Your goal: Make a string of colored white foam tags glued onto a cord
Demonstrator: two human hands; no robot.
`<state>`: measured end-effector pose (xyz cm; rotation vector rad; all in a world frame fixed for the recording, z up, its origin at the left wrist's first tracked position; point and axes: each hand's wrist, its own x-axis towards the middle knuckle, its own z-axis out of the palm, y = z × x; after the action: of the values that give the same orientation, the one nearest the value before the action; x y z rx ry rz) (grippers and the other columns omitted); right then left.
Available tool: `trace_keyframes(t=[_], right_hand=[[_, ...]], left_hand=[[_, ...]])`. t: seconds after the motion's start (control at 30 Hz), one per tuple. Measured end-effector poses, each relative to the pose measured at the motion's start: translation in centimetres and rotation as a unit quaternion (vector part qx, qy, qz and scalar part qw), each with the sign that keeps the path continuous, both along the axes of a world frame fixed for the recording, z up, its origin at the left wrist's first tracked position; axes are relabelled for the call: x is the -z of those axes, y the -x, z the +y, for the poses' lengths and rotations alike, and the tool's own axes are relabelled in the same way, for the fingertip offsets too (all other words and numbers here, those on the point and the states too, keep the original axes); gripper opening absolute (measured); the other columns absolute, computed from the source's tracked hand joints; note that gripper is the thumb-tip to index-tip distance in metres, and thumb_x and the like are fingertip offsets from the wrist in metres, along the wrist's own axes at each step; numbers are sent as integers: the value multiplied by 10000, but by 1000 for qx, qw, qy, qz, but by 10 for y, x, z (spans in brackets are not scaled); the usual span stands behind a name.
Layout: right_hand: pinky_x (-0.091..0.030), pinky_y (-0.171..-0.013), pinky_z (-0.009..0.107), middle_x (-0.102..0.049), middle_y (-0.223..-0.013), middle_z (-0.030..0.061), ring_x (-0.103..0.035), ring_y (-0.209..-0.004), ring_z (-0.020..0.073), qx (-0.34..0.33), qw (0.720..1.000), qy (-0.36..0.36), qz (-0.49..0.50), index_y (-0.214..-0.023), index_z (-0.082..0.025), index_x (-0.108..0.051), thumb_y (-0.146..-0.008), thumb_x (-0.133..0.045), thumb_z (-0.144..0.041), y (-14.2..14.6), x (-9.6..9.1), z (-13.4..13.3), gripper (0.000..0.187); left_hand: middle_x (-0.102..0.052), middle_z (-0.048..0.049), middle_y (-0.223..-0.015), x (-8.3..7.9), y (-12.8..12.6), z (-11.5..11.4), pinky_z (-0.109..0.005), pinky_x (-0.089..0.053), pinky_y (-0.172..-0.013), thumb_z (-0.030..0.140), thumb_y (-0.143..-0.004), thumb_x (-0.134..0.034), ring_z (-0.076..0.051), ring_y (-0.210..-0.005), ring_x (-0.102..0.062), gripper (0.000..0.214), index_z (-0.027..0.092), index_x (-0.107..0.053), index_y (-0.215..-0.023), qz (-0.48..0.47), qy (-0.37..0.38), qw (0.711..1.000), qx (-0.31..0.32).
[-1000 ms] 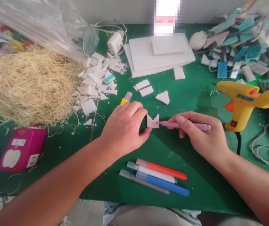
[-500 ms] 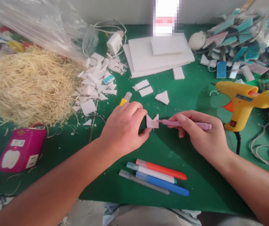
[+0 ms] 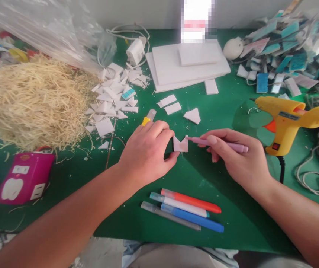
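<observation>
Between thumb and index finger, my left hand (image 3: 148, 150) grips a small piece of white foam board (image 3: 181, 146) with a V-shaped notch in its far edge. My right hand (image 3: 236, 156) holds a pink marker (image 3: 221, 143) in a writing grip. The marker's tip meets the right side of the piece, near its upper corner. Part of the piece is hidden behind my left fingers. A cutter knife (image 3: 148, 118) with a yellow part lies just beyond my left knuckles. Closer to me, several markers lie side by side, among them a red marker (image 3: 193, 201) and a blue marker (image 3: 195, 219).
A yellow hot glue gun (image 3: 284, 119) stands at right beside coiled cables. White boards (image 3: 167, 67) are stacked at the back. White scraps (image 3: 106, 100) and a straw heap (image 3: 34, 104) fill the left, with a magenta power socket (image 3: 27, 176) nearer. Cut pieces pile up back right.
The pink marker's tip has moved slightly away from me, up along the right edge of the foam piece. My right hand has shifted a little with it; my left hand stays put.
</observation>
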<state>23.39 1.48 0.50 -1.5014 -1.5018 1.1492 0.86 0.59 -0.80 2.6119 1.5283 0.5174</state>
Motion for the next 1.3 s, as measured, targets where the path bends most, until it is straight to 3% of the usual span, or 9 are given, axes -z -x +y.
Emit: trace_keyframes(t=[1.3], right_hand=[[-491, -431, 255, -699, -593, 9, -582, -465, 128, 1, 1000, 11, 3, -735, -226, -775, -899, -744, -510, -1, -2, 0, 330]], left_hand=[[-728, -104, -1076, 0, 1, 0, -382, -569, -821, 260, -914, -621, -256, -945, -698, 141, 166, -689, -992, 5, 5, 1000, 1]])
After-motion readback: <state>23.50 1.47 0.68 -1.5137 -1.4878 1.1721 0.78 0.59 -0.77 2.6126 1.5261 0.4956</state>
